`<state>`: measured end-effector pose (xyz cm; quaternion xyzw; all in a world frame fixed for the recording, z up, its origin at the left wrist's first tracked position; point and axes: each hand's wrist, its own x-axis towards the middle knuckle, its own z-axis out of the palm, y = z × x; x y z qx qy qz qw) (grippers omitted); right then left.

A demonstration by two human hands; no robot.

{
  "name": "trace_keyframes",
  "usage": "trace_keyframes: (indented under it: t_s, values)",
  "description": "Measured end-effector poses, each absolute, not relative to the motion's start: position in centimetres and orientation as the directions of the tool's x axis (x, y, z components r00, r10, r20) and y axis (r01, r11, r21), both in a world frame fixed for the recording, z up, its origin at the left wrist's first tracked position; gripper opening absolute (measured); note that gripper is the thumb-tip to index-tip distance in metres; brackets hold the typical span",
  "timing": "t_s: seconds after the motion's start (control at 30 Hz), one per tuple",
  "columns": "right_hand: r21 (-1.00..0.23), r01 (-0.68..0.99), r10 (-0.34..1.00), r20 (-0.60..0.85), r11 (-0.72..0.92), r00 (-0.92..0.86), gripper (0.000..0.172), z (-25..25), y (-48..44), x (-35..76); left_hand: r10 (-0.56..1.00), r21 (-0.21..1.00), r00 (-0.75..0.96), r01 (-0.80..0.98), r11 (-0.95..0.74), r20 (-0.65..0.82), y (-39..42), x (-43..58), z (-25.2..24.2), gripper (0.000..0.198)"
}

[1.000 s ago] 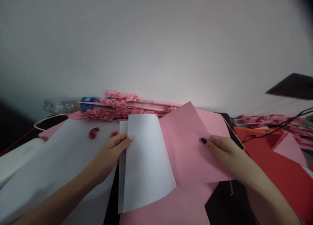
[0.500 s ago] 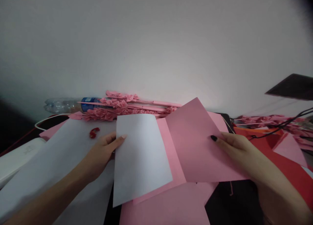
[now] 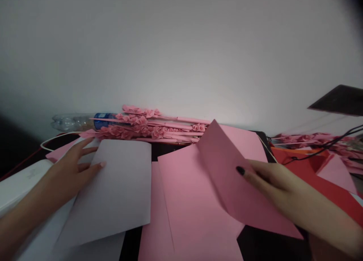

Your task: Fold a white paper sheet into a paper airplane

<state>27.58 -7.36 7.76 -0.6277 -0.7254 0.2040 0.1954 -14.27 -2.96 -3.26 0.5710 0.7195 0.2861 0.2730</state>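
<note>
My left hand [image 3: 78, 166] is at the left with a white sheet of paper [image 3: 124, 185]. Its thumb lies over the sheet's left edge, and the other fingers reach partly behind it. My right hand [image 3: 272, 181] pinches a pink sheet of paper [image 3: 244, 193], its dark-nailed thumb on top and the fingers hidden behind. That sheet is bent up and tilted. Beneath it, more pink paper [image 3: 193, 193] lies overlapping on the dark table. Under the white sheet, other white paper [image 3: 51, 223] is spread out.
Pink paper flowers [image 3: 138, 121] on stems lie along the wall, beside a clear plastic bottle [image 3: 73, 122]. A white box-like object [image 3: 25, 181] sits at the left. Red paper [image 3: 320, 189], more pink flowers [image 3: 309, 139] and black cables [image 3: 329, 145] are at the right.
My left hand has moved left with the white sheet, parting it from the pink paper. My right hand has shifted slightly left and down, bending the pink sheet.
</note>
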Motion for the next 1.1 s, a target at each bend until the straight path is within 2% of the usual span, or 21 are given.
trace_keyframes:
  t_s: [0.1, 0.17, 0.2, 0.3, 0.37, 0.47, 0.57, 0.67, 0.8, 0.87, 1.0, 1.1]
  values:
    - [-0.533, 0.817, 0.956, -0.052, 0.218, -0.289, 0.036, 7.2, -7.8, 25.6, 0.994, 0.525, -0.095, 0.850, 0.051, 0.059, -3.2, -13.7, -3.3, 0.071]
    - [-0.521, 0.826, 0.948, -0.092, 0.214, -0.304, 0.037, 5.8, -7.5, 24.9, 0.991, 0.399, -0.002, 0.916, -0.051, 0.131, -3.5, -12.9, -3.1, 0.063]
    - [-0.494, 0.846, 0.955, -0.098, 0.199, -0.281, 0.036, 4.9, -7.2, 24.6, 0.988, 0.379, 0.025, 0.922, -0.081, 0.149, -3.7, -12.3, -2.9, 0.060]
    - [-0.319, 0.945, 0.992, -0.078, 0.067, -0.096, 0.031, 1.6, -6.0, 24.1, 0.987, 0.449, 0.090, 0.883, -0.140, 0.131, -4.4, -10.4, -2.8, 0.055]
    - [-0.268, 0.963, 0.994, -0.094, 0.021, -0.047, 0.034, -0.4, -5.2, 23.9, 0.980, 0.515, 0.156, 0.834, -0.196, 0.119, -4.8, -8.9, -3.2, 0.052]
    - [-0.385, 0.920, 0.987, -0.100, 0.078, -0.126, 0.023, -2.2, -4.3, 23.8, 0.947, 0.557, 0.288, 0.767, -0.319, 0.144, -5.1, -6.8, -4.3, 0.051]
    - [-0.589, 0.799, 0.977, -0.069, 0.122, -0.200, 0.018, -2.1, -3.8, 24.3, 0.910, 0.488, 0.400, 0.776, -0.399, 0.108, -5.1, -5.5, -5.6, 0.055]
    - [-0.739, 0.664, 0.980, -0.025, 0.115, -0.197, 0.021, -0.1, -3.6, 25.2, 0.909, 0.435, 0.408, 0.806, -0.402, 0.085, -4.8, -5.2, -6.2, 0.055]
    - [-0.793, 0.604, 0.974, -0.072, 0.075, -0.216, 0.029, 4.2, -4.1, 26.8, 0.945, 0.572, 0.316, 0.761, -0.307, 0.087, -4.5, -5.3, -4.1, 0.055]
    - [-0.742, 0.660, 0.961, -0.084, 0.117, -0.265, 0.033, 6.3, -4.6, 27.3, 0.958, 0.632, 0.278, 0.729, -0.261, 0.075, -4.6, -5.2, -1.9, 0.055]
    - [-0.525, 0.764, 0.868, -0.092, 0.374, -0.488, 0.034, 8.6, -5.7, 26.4, 0.933, 0.650, 0.254, 0.670, -0.359, 0.253, -5.2, -3.6, 2.8, 0.050]
    - [-0.323, 0.799, 0.826, -0.084, 0.507, -0.558, 0.035, 9.0, -6.2, 24.3, 0.804, 0.546, 0.515, 0.599, -0.586, 0.299, -5.7, -1.0, 5.4, 0.035]
